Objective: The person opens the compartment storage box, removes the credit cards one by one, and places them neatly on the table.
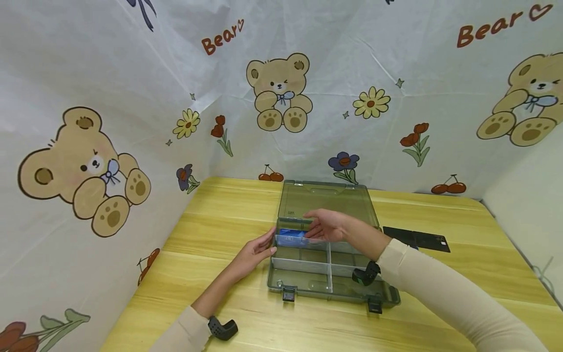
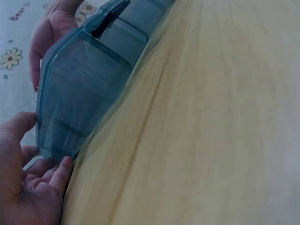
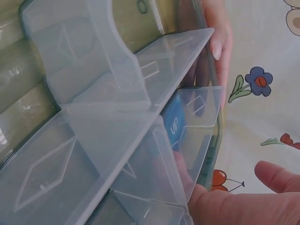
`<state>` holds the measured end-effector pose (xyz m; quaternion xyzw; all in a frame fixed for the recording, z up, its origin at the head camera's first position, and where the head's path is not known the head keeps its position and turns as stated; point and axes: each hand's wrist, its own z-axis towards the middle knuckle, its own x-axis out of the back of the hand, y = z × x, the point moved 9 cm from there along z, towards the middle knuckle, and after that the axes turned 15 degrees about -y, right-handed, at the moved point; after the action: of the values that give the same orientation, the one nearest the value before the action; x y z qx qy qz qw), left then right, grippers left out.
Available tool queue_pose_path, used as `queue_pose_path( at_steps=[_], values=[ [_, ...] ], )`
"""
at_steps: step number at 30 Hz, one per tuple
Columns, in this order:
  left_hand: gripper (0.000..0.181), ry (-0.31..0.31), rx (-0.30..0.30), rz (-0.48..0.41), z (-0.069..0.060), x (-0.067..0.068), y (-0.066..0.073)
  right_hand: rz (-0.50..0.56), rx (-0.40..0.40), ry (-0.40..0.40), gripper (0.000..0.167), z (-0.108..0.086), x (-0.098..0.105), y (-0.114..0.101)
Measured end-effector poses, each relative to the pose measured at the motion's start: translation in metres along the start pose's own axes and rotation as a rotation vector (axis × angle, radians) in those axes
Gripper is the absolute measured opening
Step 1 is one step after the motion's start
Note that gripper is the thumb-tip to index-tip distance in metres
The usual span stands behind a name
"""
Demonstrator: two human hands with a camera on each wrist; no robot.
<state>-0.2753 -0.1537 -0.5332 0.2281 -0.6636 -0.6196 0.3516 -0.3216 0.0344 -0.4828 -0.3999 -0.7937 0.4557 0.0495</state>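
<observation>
A translucent green-grey divided plastic box lies on the table with its lid folded back. In its rear left compartment is a blue card, marked "VIP" in the right wrist view. My left hand touches the box's left side, its thumb against the rim in the left wrist view. My right hand reaches over the box, fingers down in the compartment at the card. In the right wrist view its thumb stands away from the card. Clear dividers partly hide the fingertips.
Two black latches hang at the box's front edge. Flat black rectangular objects lie to the right of the box, partly behind the right forearm. A bear-print sheet rises behind the wooden table.
</observation>
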Motion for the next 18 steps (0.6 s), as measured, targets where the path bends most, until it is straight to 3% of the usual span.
queue_pose_path(
  at_steps=[18],
  values=[
    [0.067,0.006,-0.003,0.018,0.0018,0.0003,0.0000,0.035,-0.003,0.030,0.078,0.0013,-0.0005,0.0000]
  ],
)
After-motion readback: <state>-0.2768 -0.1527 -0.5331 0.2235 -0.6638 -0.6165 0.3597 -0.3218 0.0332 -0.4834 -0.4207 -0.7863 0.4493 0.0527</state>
